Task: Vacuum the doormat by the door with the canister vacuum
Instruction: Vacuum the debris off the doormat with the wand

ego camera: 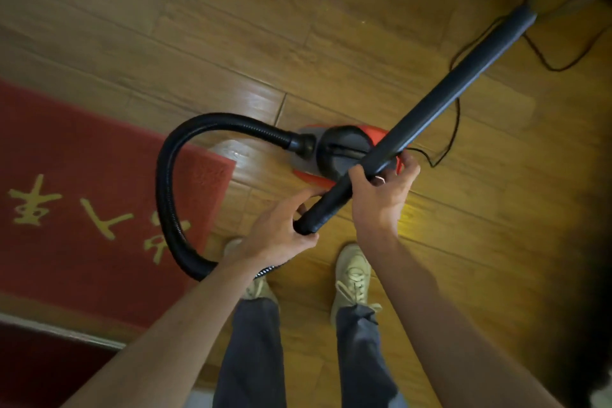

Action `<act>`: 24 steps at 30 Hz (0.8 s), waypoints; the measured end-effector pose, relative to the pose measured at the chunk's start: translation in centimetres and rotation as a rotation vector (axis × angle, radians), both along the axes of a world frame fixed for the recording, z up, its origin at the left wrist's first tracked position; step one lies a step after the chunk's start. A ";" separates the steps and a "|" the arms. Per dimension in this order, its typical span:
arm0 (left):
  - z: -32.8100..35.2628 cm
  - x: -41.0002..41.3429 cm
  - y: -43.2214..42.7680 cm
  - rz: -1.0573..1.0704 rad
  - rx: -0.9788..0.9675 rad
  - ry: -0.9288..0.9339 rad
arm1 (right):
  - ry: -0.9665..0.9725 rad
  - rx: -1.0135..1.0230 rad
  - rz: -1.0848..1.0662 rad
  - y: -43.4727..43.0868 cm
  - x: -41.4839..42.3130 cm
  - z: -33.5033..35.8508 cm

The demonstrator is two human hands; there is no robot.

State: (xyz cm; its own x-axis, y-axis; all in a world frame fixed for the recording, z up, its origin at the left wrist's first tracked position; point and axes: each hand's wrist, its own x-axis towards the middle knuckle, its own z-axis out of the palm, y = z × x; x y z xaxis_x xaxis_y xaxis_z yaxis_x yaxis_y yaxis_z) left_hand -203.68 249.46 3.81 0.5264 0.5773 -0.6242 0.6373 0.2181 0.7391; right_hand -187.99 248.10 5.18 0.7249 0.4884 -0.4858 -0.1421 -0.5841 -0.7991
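Note:
A red and black canister vacuum (pixel 337 151) sits on the wooden floor ahead of my feet. Its black ribbed hose (pixel 172 175) loops left over the corner of the red doormat (pixel 82 195), which carries yellow characters. A long dark wand tube (pixel 443 93) slants from my hands up to the top right. My left hand (pixel 281 228) grips the tube's near end, where the hose comes in under my wrist. My right hand (pixel 384 189) grips the tube a little higher, above the canister. The joint between hose and tube is hidden by my left hand.
A thin black power cord (pixel 455 129) curls over the floor to the right of the canister and runs toward the top right corner. A dark door threshold (pixel 49 361) lies at the lower left below the mat. My two shoes (pixel 352 275) stand behind the canister.

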 end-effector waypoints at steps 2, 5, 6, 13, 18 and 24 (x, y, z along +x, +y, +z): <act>0.2 2.1 -1.2 -0.063 0.000 0.018 | 0.029 -0.012 -0.085 -2.1 2.1 0.2; 0.4 4.5 -2.9 -0.135 -0.023 -0.001 | 0.034 -0.025 -0.193 -5.1 5.0 0.3; 0.4 5.2 -3.4 -0.155 -0.035 -0.007 | 0.036 -0.036 -0.221 -6.0 5.8 0.3; -0.8 8.8 -5.7 -0.360 -0.083 0.039 | 0.041 -0.156 -0.392 -12.0 8.9 -1.8; -2.3 10.4 -6.7 -0.545 -0.066 0.133 | 0.130 -0.223 -0.533 -15.1 9.4 -4.3; -5.5 11.7 -8.7 -0.616 -0.116 0.259 | 0.225 -0.312 -0.573 -17.9 10.2 -9.3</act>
